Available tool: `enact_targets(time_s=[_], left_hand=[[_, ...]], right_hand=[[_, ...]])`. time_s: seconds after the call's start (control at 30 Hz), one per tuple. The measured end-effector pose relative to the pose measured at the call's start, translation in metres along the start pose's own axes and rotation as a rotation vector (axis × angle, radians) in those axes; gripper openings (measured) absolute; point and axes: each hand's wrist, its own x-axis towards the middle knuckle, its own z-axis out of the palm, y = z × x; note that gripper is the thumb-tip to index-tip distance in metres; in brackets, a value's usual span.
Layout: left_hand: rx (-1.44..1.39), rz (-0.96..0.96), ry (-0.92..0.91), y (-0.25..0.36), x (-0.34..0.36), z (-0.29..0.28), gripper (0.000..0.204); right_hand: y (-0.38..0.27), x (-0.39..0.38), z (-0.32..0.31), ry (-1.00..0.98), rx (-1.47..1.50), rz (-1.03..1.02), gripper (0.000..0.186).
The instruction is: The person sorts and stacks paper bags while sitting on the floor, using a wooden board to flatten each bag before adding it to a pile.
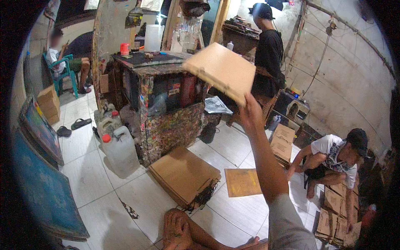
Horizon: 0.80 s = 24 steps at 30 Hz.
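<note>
Fingers (246, 109) of the right hand (250, 114) pinched 1 corner of the flat tan cardboard sheet (220, 71) held aloft; so thin a grip could probably let it slip.

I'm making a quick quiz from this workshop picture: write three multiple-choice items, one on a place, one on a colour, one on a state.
1. Where does the stack of brown boards lie?
A. on the tiled floor by the paint-spattered counter
B. on the green chair
C. on the counter top

2. What colour is the cap of the large white jerrycan?
A. blue
B. red
C. black

3. How is the flat brown board held?
A. lying on the floor
B. leaning on the wall
C. raised in the air by the right hand

Answers: 1 A, the stack rests on tiles beside the counter; 2 B, its cap shows red; 3 C, the raised hand grips its lower edge.
</note>
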Motion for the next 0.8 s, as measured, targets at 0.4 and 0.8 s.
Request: enact_targets(time_s=[0.4, 0.8], left_hand=[[-0.022, -0.007, 0.073, -0.028, 0.006, 0.022, 0.042], [0.256, -0.147, -0.26, -0.029, 0.009, 0.075, 0.035]], right_hand=[[0.161, -0.107, -0.095, -0.03, -1.034, -0.098, 0.038], [0.151, -0.411, -0.351, -0.074, -2.051, 0.646, 0.075]])
